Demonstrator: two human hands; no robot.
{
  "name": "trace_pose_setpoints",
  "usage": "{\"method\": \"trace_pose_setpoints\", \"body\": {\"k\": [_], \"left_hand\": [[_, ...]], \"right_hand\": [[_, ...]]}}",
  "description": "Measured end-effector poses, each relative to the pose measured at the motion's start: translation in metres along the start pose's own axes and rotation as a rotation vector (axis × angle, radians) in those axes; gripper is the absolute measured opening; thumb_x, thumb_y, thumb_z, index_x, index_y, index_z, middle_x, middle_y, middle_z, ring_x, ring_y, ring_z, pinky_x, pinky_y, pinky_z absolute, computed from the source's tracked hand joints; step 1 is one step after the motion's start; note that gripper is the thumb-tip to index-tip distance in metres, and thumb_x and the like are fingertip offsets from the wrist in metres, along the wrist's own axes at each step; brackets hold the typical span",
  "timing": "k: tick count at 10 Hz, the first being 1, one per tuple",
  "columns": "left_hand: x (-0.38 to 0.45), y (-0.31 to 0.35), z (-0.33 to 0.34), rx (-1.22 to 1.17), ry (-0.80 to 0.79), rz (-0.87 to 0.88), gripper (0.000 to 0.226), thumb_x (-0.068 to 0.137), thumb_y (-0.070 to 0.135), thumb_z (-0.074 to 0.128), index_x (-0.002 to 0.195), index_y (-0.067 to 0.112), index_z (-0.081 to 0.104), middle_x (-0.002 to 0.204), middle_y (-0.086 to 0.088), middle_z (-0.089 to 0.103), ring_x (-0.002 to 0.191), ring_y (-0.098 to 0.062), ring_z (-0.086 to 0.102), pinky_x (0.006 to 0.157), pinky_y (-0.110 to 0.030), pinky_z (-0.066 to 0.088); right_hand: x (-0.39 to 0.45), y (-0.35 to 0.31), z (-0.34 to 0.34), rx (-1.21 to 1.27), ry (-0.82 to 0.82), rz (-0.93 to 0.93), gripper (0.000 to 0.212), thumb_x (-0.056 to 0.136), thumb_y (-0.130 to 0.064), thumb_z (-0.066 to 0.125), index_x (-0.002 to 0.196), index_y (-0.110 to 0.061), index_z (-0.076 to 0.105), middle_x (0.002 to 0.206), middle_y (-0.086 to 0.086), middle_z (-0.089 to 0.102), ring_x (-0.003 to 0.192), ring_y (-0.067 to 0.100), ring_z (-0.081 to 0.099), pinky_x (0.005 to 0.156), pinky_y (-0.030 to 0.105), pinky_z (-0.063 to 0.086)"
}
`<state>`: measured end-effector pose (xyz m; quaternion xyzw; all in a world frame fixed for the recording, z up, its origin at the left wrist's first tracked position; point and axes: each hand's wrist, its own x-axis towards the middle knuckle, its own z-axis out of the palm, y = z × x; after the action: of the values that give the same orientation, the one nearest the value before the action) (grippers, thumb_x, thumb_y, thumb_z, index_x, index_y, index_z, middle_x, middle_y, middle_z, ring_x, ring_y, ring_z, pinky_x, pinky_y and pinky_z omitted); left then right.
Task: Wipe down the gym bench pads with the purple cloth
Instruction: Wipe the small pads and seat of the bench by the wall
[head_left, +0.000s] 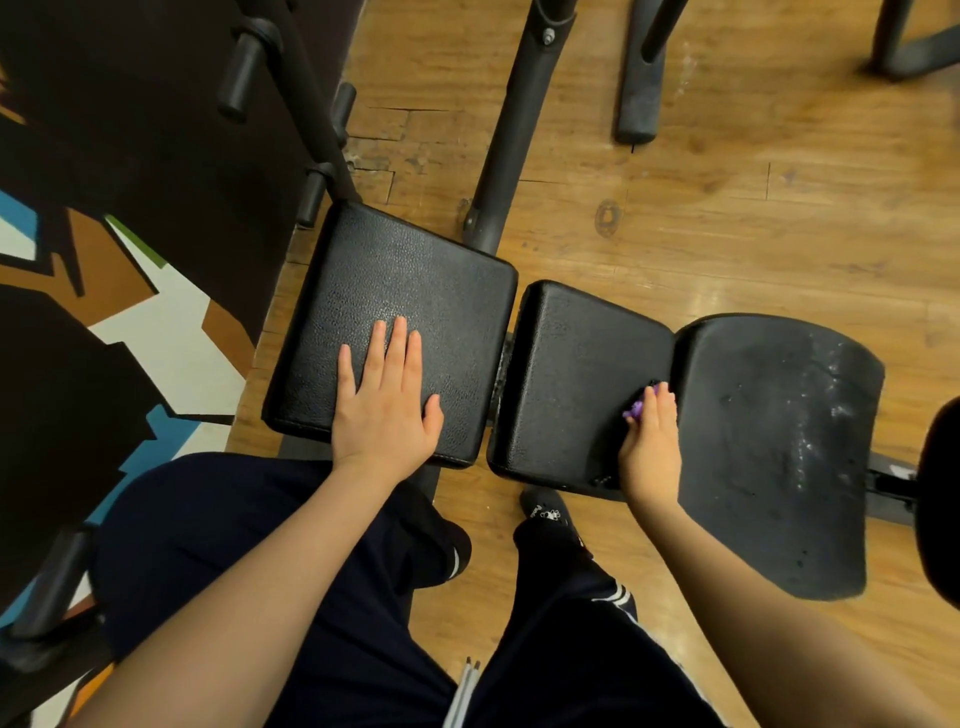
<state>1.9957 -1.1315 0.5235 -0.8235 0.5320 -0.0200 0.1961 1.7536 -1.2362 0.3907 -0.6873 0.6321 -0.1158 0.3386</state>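
Two hands on pads: left hand (387, 400) flat, right hand (652, 447) pressing purple cloth (636, 408).

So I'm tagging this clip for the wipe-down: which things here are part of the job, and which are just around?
Part of the job:
purple cloth, under the right hand
left pad, with the left hand flat on it
middle pad
right pad, streaked

Just around:
machine post
foam rollers
wooden floor
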Motion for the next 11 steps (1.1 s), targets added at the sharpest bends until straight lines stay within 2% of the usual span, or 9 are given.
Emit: {"method": "trace_pose_setpoints", "body": {"k": [1,3,4,5,6,8,9,10,11], "left_hand": [[0.000,0.000,0.000,-0.002,-0.002,-0.004,0.073,0.089,0.042,0.040,0.149,0.005,0.020,0.157,-0.013,0.018,0.145,-0.028,0.012,0.113,-0.052,0.004],[0.000,0.001,-0.001,-0.011,-0.003,-0.002,0.073,0.089,0.042,0.036,0.149,0.004,0.019,0.157,-0.014,0.018,0.145,-0.029,0.012,0.113,-0.052,0.003],[0.000,0.001,0.000,-0.015,-0.002,-0.001,0.074,0.089,0.042,0.038,0.149,0.004,0.020,0.157,-0.014,0.018,0.145,-0.029,0.013,0.114,-0.052,0.005],[0.000,0.001,0.000,-0.017,0.006,0.001,0.073,0.089,0.041,0.041,0.149,0.004,0.021,0.157,-0.014,0.019,0.145,-0.029,0.013,0.114,-0.052,0.005],[0.000,0.001,0.001,-0.021,0.015,0.001,0.073,0.089,0.041,0.041,0.149,0.003,0.021,0.157,-0.015,0.020,0.145,-0.029,0.013,0.114,-0.052,0.005],[0.000,0.001,0.000,-0.019,0.006,-0.002,0.073,0.089,0.041,0.038,0.149,0.003,0.020,0.157,-0.014,0.018,0.145,-0.029,0.012,0.114,-0.052,0.004],[-0.001,0.001,0.000,-0.017,0.010,0.002,0.073,0.089,0.041,0.038,0.149,0.003,0.020,0.157,-0.014,0.019,0.145,-0.029,0.013,0.114,-0.052,0.005],[-0.001,0.000,0.001,-0.024,0.018,0.007,0.073,0.089,0.040,0.041,0.148,0.003,0.021,0.157,-0.015,0.020,0.145,-0.030,0.014,0.114,-0.053,0.007],[-0.001,0.001,0.001,-0.028,0.019,0.006,0.073,0.089,0.040,0.042,0.148,0.003,0.022,0.156,-0.015,0.021,0.145,-0.030,0.015,0.114,-0.053,0.008]], "right_hand": [[-0.018,-0.036,0.016,0.042,0.021,-0.093,0.044,0.094,-0.001,0.044,0.137,0.003,0.037,0.150,0.017,0.026,0.141,0.031,0.019,0.111,0.032,0.018],[-0.043,-0.069,0.034,0.036,-0.075,-0.493,0.052,0.081,0.009,0.054,0.132,0.008,0.042,0.140,0.026,0.039,0.133,0.037,0.032,0.107,0.042,0.026],[-0.033,-0.023,0.023,0.017,-0.090,-0.441,0.053,0.082,0.013,0.054,0.133,0.006,0.042,0.142,0.023,0.037,0.134,0.033,0.030,0.106,0.043,0.033],[-0.027,0.011,0.004,0.033,-0.023,-0.152,0.049,0.092,0.004,0.047,0.139,0.002,0.034,0.149,0.015,0.027,0.139,0.031,0.024,0.110,0.038,0.027],[-0.027,0.011,0.002,0.012,-0.001,-0.043,0.048,0.096,-0.003,0.042,0.142,0.000,0.029,0.153,0.013,0.021,0.142,0.027,0.017,0.113,0.032,0.017],[-0.056,-0.076,0.034,0.062,-0.056,-0.390,0.049,0.083,0.009,0.058,0.130,0.009,0.045,0.140,0.025,0.040,0.132,0.041,0.034,0.107,0.044,0.018],[-0.053,-0.078,0.033,0.016,-0.109,-0.599,0.044,0.088,0.000,0.053,0.130,0.006,0.045,0.138,0.025,0.043,0.131,0.037,0.036,0.108,0.041,0.022],[-0.045,-0.035,0.023,-0.002,-0.166,-0.647,0.041,0.092,-0.004,0.046,0.132,0.003,0.042,0.140,0.021,0.041,0.133,0.030,0.032,0.113,0.029,0.020],[-0.036,0.013,0.006,0.089,-0.079,-0.289,0.048,0.090,0.006,0.050,0.137,0.004,0.038,0.147,0.010,0.027,0.137,0.028,0.025,0.109,0.022,0.023]]}}
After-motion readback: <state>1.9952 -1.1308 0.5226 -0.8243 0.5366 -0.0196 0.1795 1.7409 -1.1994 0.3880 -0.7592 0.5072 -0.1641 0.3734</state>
